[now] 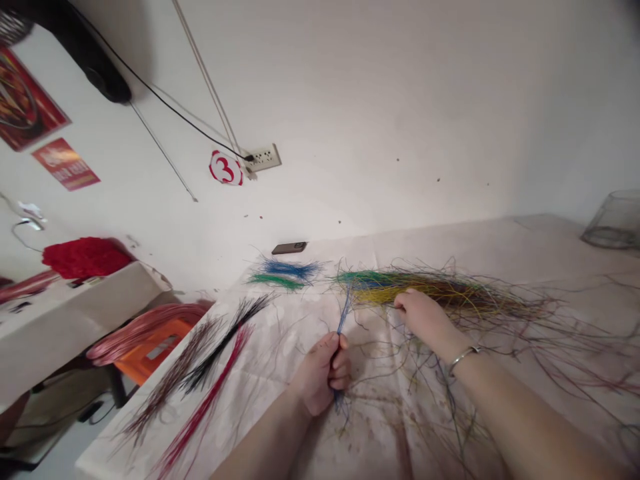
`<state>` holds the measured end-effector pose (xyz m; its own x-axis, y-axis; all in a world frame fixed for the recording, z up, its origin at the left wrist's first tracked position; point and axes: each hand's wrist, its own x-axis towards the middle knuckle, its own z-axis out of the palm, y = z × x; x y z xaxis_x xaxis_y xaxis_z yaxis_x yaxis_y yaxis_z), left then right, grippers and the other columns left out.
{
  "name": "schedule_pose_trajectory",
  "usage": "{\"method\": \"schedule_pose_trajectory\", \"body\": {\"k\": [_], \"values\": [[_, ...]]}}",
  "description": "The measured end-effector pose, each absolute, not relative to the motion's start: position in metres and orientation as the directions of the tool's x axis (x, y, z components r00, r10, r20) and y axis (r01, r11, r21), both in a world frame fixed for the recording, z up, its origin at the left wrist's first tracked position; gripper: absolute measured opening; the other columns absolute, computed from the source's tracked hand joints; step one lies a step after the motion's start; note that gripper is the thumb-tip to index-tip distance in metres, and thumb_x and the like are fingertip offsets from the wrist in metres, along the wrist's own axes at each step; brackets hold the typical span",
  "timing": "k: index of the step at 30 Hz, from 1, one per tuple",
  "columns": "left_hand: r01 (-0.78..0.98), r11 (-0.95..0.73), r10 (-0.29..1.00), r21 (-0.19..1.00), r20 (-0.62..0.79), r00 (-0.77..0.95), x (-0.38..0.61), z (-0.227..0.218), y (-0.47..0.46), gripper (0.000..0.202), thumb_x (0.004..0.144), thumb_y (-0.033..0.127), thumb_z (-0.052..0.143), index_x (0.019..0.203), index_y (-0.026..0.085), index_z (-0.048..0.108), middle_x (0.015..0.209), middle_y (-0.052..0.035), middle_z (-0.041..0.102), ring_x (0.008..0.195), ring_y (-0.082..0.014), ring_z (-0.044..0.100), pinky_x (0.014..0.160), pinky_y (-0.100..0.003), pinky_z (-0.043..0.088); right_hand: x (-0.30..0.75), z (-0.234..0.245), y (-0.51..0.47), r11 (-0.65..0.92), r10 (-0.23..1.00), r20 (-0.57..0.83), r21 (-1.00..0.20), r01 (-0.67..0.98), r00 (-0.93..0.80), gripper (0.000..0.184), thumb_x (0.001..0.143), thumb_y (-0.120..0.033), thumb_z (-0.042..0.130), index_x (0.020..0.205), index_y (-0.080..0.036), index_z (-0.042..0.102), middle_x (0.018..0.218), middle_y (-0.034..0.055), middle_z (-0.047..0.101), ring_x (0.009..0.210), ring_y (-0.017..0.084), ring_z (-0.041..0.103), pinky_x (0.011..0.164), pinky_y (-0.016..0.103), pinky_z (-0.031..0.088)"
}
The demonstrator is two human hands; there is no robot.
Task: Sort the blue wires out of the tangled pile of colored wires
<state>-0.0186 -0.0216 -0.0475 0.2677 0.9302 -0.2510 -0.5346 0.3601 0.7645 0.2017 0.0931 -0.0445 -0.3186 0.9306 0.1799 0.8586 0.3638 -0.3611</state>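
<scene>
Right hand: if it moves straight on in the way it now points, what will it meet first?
The bundle of thin green, yellow and brown strands; the right hand seems already against it, though depth is unclear.

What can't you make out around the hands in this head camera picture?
In the head view:
Blue strands inside the left hand: hidden by its fingers.
Multicoloured bundle: the part under the right hand is hidden.
Dark flat object: too small to identify.
Clear container: cut off by the right edge.
</scene>
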Motion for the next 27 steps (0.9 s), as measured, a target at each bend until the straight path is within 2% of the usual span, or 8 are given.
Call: {"method": "schedule_pose_trajectory", "body": {"k": [4,9,12,16,22,27], "values": [[-0.555,0.307,0.952,0.773,-0.251,0.177,-0.015,-0.049,-0.023,0.025,0.083,0.041,0.058,0.079,0.018,0.047,0.051,0.0088,0.025,0.041,-0.0045,0.015,0.039,-0.017,0.010,0.201,-0.036,0.093,0.399,0.916,0.213,-0.421,0.815,-0.339,0.015,0.079,-0.014,0.052,0.076,-0.016,0.067,0.083,0.0074,0.061,0.073,0.016,0.056,0.069,0.026,0.038],[-0.588,0.240,0.929,0.773,-0.358,-0.091,-0.001,-0.041,-0.026,0.018,0.077,0.029,0.060,0.076,0.018,0.046,0.049,0.0095,0.026,0.037,-0.0032,0.015,0.038,-0.017,0.006,0.203,-0.022,0.093,0.450,0.893,0.269,-0.484,0.750,-0.362,0.016,0.077,-0.014,0.052,0.074,-0.017,0.068,0.080,0.0070,0.063,0.076,0.017,0.057,0.070,0.026,0.039],[-0.607,0.182,0.921,0.774,-0.350,-0.170,0.009,-0.031,-0.022,0.016,0.075,0.025,0.059,0.078,0.019,0.045,0.049,0.0100,0.028,0.036,-0.0028,0.016,0.037,-0.017,0.006,0.203,-0.014,0.090,0.470,0.883,0.295,-0.511,0.720,-0.366,0.016,0.076,-0.014,0.052,0.071,-0.017,0.067,0.076,0.0068,0.065,0.074,0.018,0.057,0.068,0.027,0.038],[-0.639,0.131,0.928,0.758,-0.320,-0.190,0.027,-0.023,-0.007,0.014,0.073,0.024,0.057,0.079,0.019,0.045,0.050,0.0098,0.028,0.036,-0.0028,0.016,0.037,-0.018,0.007,0.201,-0.006,0.087,0.491,0.871,0.305,-0.546,0.679,-0.384,0.017,0.077,-0.018,0.052,0.068,-0.019,0.066,0.074,0.0050,0.067,0.070,0.017,0.058,0.066,0.027,0.037],[-0.659,0.098,0.927,0.746,-0.308,-0.211,0.048,-0.050,0.006,0.015,0.072,0.028,0.058,0.077,0.019,0.046,0.049,0.0096,0.026,0.036,-0.0032,0.014,0.037,-0.019,0.008,0.198,-0.006,0.088,0.486,0.873,0.281,-0.573,0.660,-0.399,0.020,0.077,-0.021,0.052,0.066,-0.018,0.067,0.072,0.0052,0.068,0.070,0.018,0.060,0.064,0.026,0.038],[-0.659,0.135,0.954,0.740,-0.276,-0.115,0.046,-0.058,0.003,0.016,0.075,0.032,0.057,0.077,0.019,0.048,0.050,0.0089,0.025,0.038,-0.0039,0.014,0.038,-0.019,0.008,0.199,-0.004,0.087,0.467,0.881,0.251,-0.592,0.657,-0.401,0.029,0.084,-0.026,0.045,0.070,-0.018,0.069,0.077,0.0074,0.070,0.073,0.020,0.062,0.066,0.028,0.041]]}}
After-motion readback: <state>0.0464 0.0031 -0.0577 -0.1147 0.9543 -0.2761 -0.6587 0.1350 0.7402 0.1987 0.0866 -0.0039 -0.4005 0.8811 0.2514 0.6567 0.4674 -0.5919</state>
